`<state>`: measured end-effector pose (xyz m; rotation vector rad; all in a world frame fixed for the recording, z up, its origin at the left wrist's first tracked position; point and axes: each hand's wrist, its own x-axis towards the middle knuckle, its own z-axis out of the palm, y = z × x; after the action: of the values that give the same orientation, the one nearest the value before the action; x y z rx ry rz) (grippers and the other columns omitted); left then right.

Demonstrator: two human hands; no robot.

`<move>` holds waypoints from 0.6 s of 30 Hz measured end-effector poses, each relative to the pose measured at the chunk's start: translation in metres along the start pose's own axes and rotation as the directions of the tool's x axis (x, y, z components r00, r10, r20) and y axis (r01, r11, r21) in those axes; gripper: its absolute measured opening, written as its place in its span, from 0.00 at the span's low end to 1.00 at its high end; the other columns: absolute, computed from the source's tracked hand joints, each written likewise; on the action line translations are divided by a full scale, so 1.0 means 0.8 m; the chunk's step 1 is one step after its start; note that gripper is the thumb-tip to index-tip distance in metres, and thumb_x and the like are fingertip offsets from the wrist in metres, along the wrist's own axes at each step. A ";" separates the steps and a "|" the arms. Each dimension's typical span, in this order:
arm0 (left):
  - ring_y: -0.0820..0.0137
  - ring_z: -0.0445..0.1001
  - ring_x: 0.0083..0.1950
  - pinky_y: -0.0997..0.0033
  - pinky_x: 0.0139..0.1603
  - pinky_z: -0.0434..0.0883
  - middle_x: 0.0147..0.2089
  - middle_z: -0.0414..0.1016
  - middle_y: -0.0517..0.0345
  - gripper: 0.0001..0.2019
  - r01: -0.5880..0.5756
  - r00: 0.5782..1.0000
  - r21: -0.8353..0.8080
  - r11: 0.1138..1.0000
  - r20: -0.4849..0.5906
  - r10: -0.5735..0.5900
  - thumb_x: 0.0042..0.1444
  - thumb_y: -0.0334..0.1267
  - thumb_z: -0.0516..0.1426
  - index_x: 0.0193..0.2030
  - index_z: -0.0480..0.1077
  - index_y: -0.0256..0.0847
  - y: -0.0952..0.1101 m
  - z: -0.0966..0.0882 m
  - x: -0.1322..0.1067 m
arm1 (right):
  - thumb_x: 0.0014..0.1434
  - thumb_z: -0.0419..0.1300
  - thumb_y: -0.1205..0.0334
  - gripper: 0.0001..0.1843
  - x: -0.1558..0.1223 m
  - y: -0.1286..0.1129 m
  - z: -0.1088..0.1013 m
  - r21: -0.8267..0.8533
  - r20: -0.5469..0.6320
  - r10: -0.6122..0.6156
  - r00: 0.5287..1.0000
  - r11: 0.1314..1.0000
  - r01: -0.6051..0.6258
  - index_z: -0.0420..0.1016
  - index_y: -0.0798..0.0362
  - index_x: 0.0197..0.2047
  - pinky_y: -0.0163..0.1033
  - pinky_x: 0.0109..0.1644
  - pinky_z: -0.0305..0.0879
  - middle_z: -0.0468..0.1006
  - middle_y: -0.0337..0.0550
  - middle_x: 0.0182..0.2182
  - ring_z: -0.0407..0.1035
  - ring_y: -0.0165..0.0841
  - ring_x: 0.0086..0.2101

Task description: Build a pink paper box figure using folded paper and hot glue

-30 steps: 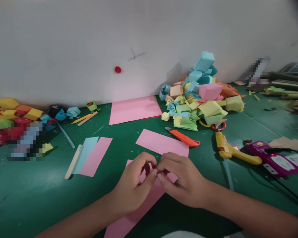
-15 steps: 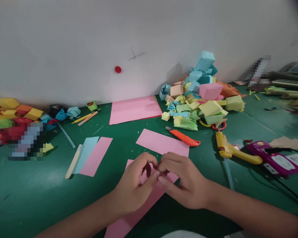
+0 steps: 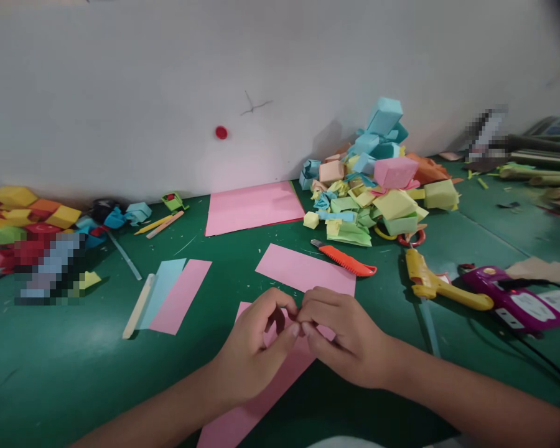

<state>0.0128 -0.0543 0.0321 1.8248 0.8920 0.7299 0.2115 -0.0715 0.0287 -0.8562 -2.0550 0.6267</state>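
My left hand [image 3: 256, 348] and my right hand [image 3: 345, 333] meet fingertip to fingertip above a long pink paper strip [image 3: 256, 401] on the green table. Both are closed in a pinch; whatever may sit between the fingertips is hidden or too small to name. Just beyond them lies a pink paper rectangle [image 3: 303, 267], its right end beside an orange utility knife [image 3: 348, 260] with its blade out. Left of my hands, a pink strip [image 3: 182, 295] overlaps a light blue strip [image 3: 163, 289], with a pale flat stick [image 3: 139, 306] along its edge.
A yellow glue gun [image 3: 424, 280] and a purple power strip [image 3: 518, 297] with a cord lie at right. Folded paper boxes [image 3: 396, 171] are heaped against the wall. Pink sheets [image 3: 254, 208] lie at the back. More coloured paper shapes [image 3: 16, 205] sit far left.
My right thumb has shifted slightly upward at the fingertips. Otherwise both hands stay in place, and the things on the table have not moved.
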 end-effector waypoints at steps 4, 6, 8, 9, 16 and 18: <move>0.70 0.65 0.36 0.69 0.38 0.65 0.37 0.68 0.60 0.08 -0.003 1.000 -0.017 1.000 0.005 0.003 0.69 0.45 0.55 0.42 0.67 0.43 -0.002 0.000 0.000 | 0.65 0.52 0.67 0.07 -0.001 0.000 0.000 0.043 0.014 0.005 1.000 0.999 -0.006 0.68 0.50 0.34 0.39 0.33 0.62 0.71 0.42 0.29 0.64 0.34 0.30; 0.70 0.65 0.36 0.70 0.37 0.65 0.37 0.68 0.59 0.08 0.003 1.000 -0.013 1.000 0.004 -0.003 0.69 0.44 0.55 0.41 0.67 0.43 -0.004 0.000 0.000 | 0.64 0.53 0.65 0.06 -0.001 0.001 0.002 0.040 0.014 0.010 1.000 0.999 -0.011 0.68 0.50 0.34 0.39 0.33 0.62 0.71 0.42 0.29 0.64 0.34 0.29; 0.70 0.65 0.36 0.70 0.37 0.65 0.37 0.68 0.59 0.07 0.008 1.000 -0.010 1.000 0.002 -0.008 0.69 0.43 0.55 0.42 0.67 0.43 -0.004 0.001 -0.001 | 0.64 0.53 0.66 0.08 -0.001 0.001 0.004 0.023 0.011 0.017 1.000 1.000 -0.018 0.66 0.49 0.32 0.38 0.32 0.61 0.70 0.41 0.28 0.63 0.34 0.29; 0.70 0.65 0.36 0.70 0.37 0.65 0.37 0.69 0.59 0.07 0.008 1.000 -0.008 1.000 0.002 -0.008 0.69 0.42 0.55 0.42 0.67 0.43 -0.004 0.001 -0.002 | 0.63 0.53 0.66 0.09 -0.001 0.002 0.005 0.014 0.010 0.019 1.000 1.000 -0.019 0.65 0.49 0.31 0.38 0.32 0.60 0.70 0.41 0.27 0.63 0.34 0.29; 0.70 0.67 0.37 0.70 0.39 0.66 0.38 0.69 0.59 0.07 0.041 0.999 -0.103 0.994 0.003 -0.040 0.67 0.43 0.57 0.42 0.69 0.43 -0.005 -0.001 0.000 | 0.61 0.53 0.70 0.09 0.001 0.008 -0.004 0.060 -0.005 0.029 1.000 0.998 -0.029 0.69 0.50 0.31 0.38 0.33 0.63 0.72 0.41 0.28 0.66 0.33 0.29; 0.70 0.66 0.37 0.70 0.38 0.65 0.38 0.69 0.58 0.09 0.066 0.998 -0.214 0.975 0.019 -0.063 0.66 0.45 0.59 0.43 0.71 0.43 -0.009 -0.004 0.002 | 0.61 0.54 0.71 0.08 0.001 0.014 -0.011 0.097 -0.031 0.063 0.998 0.994 -0.060 0.72 0.51 0.34 0.38 0.34 0.64 0.75 0.41 0.29 0.68 0.33 0.30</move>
<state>0.0090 -0.0491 0.0269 1.6011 0.8274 0.7431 0.2222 -0.0627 0.0266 -0.8714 -1.9580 0.7336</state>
